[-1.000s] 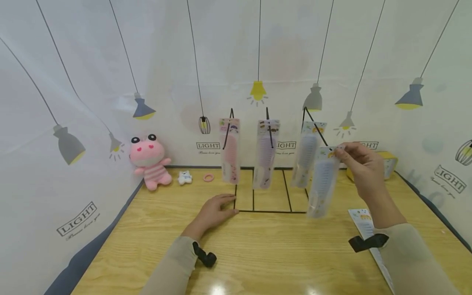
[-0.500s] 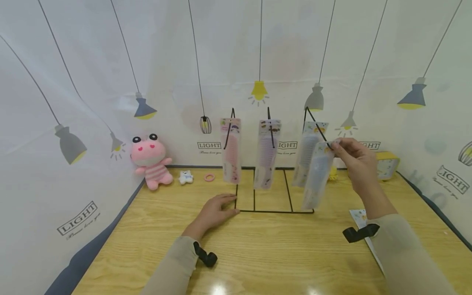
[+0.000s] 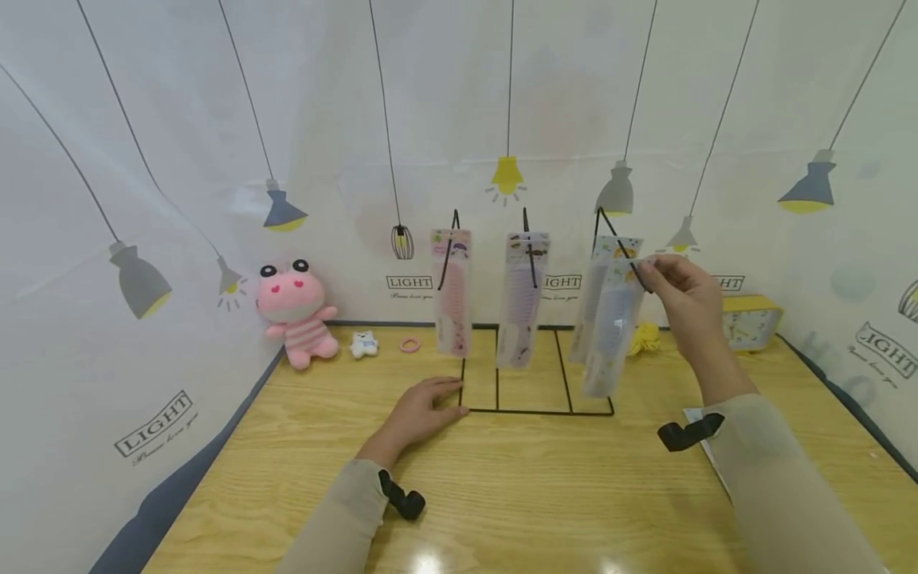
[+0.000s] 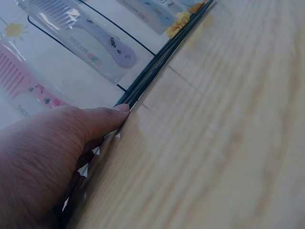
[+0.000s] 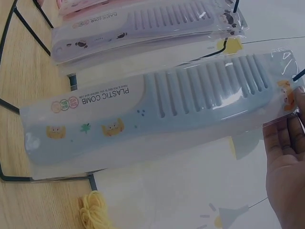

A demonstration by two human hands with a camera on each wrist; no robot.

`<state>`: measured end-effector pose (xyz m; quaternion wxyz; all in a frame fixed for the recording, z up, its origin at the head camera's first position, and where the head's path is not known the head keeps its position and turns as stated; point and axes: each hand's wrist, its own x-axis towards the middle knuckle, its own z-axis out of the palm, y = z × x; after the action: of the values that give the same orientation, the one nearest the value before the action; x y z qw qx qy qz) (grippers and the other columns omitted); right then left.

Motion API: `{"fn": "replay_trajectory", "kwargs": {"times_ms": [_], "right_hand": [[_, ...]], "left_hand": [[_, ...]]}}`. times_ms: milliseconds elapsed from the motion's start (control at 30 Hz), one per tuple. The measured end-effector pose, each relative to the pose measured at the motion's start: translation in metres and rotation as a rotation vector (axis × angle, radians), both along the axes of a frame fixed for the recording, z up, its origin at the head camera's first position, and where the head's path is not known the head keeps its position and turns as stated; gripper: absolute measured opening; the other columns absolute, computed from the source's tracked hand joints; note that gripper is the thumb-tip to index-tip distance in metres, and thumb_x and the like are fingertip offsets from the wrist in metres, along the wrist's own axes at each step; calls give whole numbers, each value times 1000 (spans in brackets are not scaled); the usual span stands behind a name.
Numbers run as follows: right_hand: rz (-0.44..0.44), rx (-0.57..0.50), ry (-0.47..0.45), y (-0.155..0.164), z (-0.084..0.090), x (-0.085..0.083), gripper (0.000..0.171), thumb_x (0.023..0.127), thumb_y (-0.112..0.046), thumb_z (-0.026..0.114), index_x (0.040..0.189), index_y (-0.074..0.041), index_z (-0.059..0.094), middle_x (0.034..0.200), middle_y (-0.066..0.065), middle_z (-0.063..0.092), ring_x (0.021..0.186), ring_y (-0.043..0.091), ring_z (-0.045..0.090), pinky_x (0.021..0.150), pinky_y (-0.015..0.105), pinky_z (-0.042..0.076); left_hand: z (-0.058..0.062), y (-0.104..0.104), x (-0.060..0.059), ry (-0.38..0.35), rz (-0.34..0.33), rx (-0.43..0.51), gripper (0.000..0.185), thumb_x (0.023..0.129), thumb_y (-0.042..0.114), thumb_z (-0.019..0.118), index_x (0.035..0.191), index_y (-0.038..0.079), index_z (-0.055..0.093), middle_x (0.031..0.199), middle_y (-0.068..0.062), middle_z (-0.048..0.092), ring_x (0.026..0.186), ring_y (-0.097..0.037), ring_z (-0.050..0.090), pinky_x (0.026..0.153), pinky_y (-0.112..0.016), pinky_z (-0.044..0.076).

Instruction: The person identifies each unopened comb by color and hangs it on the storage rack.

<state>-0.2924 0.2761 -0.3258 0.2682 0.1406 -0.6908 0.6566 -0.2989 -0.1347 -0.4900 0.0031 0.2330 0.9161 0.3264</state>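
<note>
In the head view my right hand (image 3: 688, 311) pinches the card top of a packaged light blue comb (image 3: 613, 331), at the front end of the right hook of a black wire rack (image 3: 534, 412). The right wrist view shows this comb (image 5: 209, 100) close up, its teeth along one side, a black hook tip at its card. Another blue comb pack hangs behind it, partly covered. A pink comb pack (image 3: 451, 311) and a purple one (image 3: 518, 311) hang on the other hooks. My left hand (image 3: 419, 410) rests at the rack's front left corner, thumb (image 4: 102, 121) on the wire.
A pink plush toy (image 3: 296, 307), a small white bear figure (image 3: 364, 344) and a pink ring (image 3: 409, 344) are at the back left. Behind right are a yellow stringy bundle (image 3: 645, 339) and a yellow clock (image 3: 753, 325). Another pack (image 3: 706, 446) lies partly under my right sleeve.
My right hand has moved up and slightly left with the blue comb pack, bringing its card farther back along the right hook. My left hand keeps its place on the rack.
</note>
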Motion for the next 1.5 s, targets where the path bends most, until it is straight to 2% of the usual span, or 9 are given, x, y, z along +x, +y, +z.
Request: {"fn": "replay_trajectory", "kwargs": {"times_ms": [200,467,733,1000,1133,1500], "right_hand": [[19,-14,24,-2,1,-7,21,95,-18,71,102,2,70,89,-3,70,80,11,59,73,19,50],[-128,152,-57,0,5,-13,37,96,-37,68,110,-3,71,96,-11,72,94,8,64,82,18,50],[-206,253,-147,-2,13,-21,47,93,-52,65,115,-10,70,98,-14,70,93,6,63,84,26,43],[-244,262,-211,-4,21,-29,55,90,-59,64,118,-12,68,101,-13,70,94,5,62,88,33,42],[-251,272,-221,-4,21,-28,56,90,-60,63,119,-12,68,102,-12,69,99,6,59,88,34,42],[-254,250,-206,-9,18,-29,49,92,-54,65,114,-11,66,98,-17,65,96,6,57,74,25,45]], "left_hand": [[1,1,2,2,2,12,57,95,45,69,145,21,57,151,0,50,141,-30,41,116,-52,33],[1,0,1,11,-2,12,57,95,45,69,145,20,57,151,-3,50,141,-30,42,116,-53,33],[3,0,2,5,-1,3,56,95,43,68,145,20,57,151,-3,49,141,-30,41,117,-52,32],[4,1,-1,28,-9,-4,57,95,45,68,145,19,57,151,-1,50,141,-29,42,116,-51,33],[4,1,-2,16,-5,-8,57,95,46,68,145,22,57,151,0,50,141,-28,42,117,-49,33],[4,1,3,9,-9,22,57,95,44,69,144,19,58,150,-5,51,140,-32,43,116,-53,33]]}}
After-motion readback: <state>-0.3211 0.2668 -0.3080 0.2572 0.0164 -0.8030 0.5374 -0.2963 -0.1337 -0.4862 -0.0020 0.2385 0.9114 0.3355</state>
